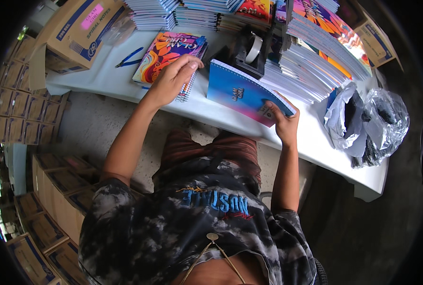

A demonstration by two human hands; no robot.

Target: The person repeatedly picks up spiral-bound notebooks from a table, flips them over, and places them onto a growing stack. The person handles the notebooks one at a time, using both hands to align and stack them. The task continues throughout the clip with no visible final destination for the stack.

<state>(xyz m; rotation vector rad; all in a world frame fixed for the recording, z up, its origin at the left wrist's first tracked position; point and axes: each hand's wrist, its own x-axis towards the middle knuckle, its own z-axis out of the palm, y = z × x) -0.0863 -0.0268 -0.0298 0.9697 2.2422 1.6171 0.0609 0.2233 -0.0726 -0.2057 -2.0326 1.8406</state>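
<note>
The right hand [282, 124] clamps a blue-and-pink notebook [228, 88] by its right end, thumb on the cover, above the near edge of the white table [311, 140]. The left hand's [172, 78] thumb and forefinger look together, left of it; I cannot tell whether they grip anything. The step seems to be handling this single notebook; the next move calls for a steady right grip. Lettering marks its cover and the colourful notebooks [150, 61] to the left; the far-left carton [73, 40] has a pink label [92, 17].

Blue-pink notebook [235, 94], white table [311, 141]; mottled shirt [126, 228]
</note>
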